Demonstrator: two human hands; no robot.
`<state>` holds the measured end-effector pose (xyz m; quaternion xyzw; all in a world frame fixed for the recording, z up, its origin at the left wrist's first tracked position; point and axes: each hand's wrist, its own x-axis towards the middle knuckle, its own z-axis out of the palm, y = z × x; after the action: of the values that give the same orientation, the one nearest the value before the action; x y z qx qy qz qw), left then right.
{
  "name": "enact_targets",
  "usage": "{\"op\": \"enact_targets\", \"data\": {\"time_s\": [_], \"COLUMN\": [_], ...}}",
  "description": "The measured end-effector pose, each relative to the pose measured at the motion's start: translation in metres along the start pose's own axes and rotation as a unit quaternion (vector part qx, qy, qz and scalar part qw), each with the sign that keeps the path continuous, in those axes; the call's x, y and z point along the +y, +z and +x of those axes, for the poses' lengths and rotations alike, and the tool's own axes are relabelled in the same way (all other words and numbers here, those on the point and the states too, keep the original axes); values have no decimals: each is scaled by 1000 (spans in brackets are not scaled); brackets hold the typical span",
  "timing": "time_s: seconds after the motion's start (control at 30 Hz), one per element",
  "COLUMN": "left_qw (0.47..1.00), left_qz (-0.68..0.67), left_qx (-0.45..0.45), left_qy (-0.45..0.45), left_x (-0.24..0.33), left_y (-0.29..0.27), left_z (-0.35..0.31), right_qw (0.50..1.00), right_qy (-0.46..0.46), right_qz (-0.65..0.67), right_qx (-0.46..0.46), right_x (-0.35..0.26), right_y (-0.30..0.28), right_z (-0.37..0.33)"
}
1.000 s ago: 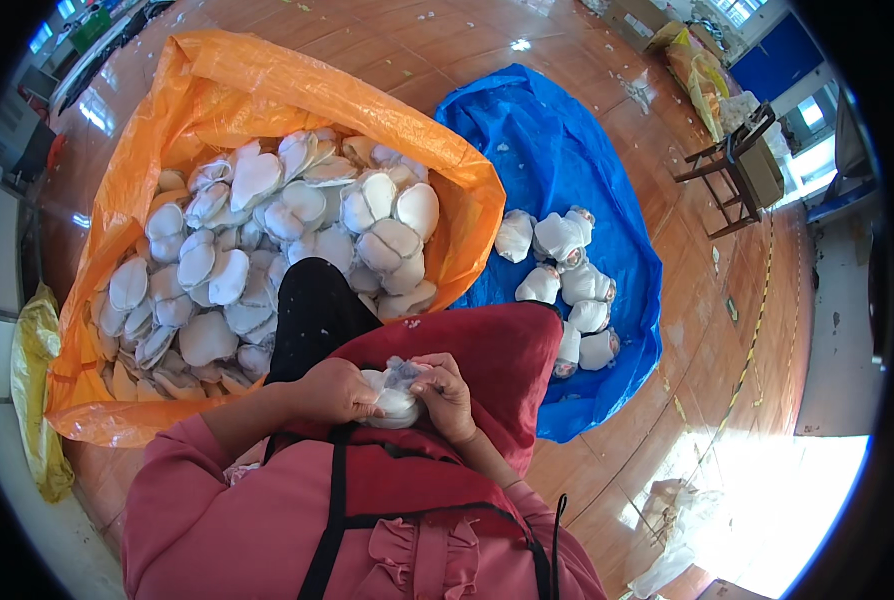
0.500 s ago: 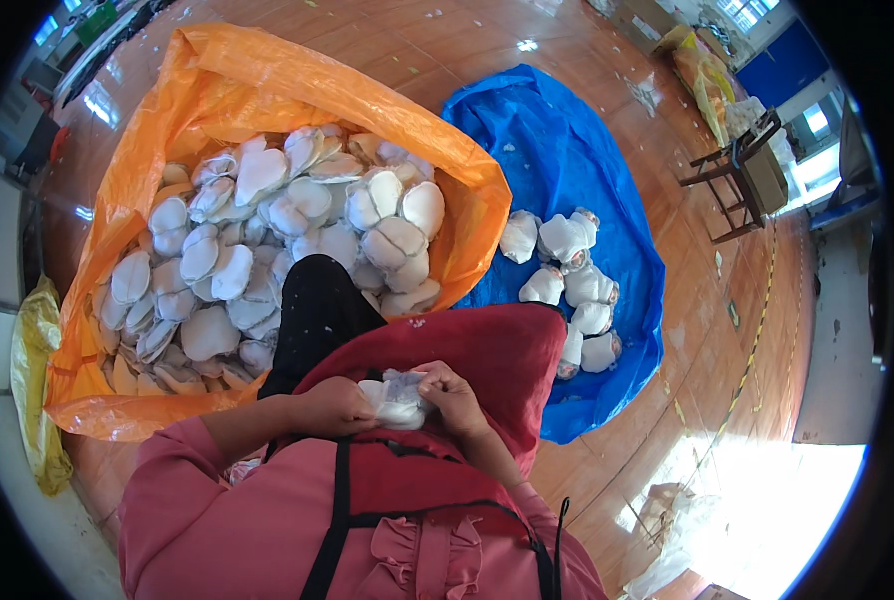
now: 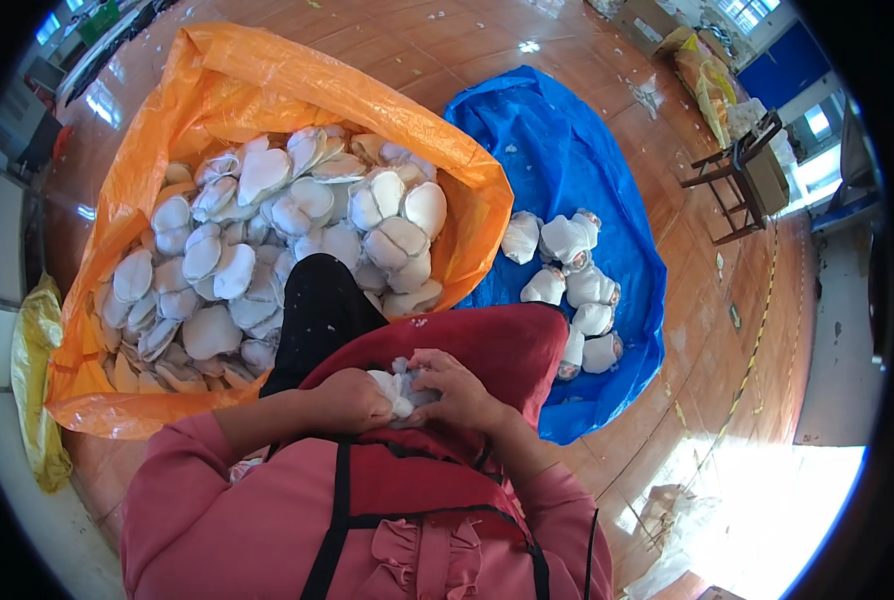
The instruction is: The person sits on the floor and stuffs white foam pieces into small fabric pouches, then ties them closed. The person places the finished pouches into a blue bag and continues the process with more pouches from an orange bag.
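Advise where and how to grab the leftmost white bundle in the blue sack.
Probably best cupped around its rounded sides, coming from above and near-left. The leftmost white bundle looks plump, with no handle visible. Bare plastic of the blue sack shows at its near-left, while other white bundles crowd its right.

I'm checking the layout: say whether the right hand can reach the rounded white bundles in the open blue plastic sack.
Likely yes: the bundles lie mostly exposed beside the red cloth apron, though the right hand holds a soft white piece.
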<state>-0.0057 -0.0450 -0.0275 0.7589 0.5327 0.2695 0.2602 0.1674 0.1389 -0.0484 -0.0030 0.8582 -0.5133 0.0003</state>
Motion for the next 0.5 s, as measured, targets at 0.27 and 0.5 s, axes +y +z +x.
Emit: {"op": "enact_targets", "data": {"time_s": [0.27, 0.5], "left_qw": [999, 999], "left_qz": [12, -1], "left_qx": [-31, -51], "left_qy": [21, 15], "left_x": [-1, -3], "left_y": [-5, -10], "left_z": [5, 10], "right_qw": [998, 998], "right_qy": [-36, 15], "right_qz": [30, 30], "right_qx": [-39, -54], "right_x": [8, -10], "right_y": [-8, -23], "right_z": [3, 6]}}
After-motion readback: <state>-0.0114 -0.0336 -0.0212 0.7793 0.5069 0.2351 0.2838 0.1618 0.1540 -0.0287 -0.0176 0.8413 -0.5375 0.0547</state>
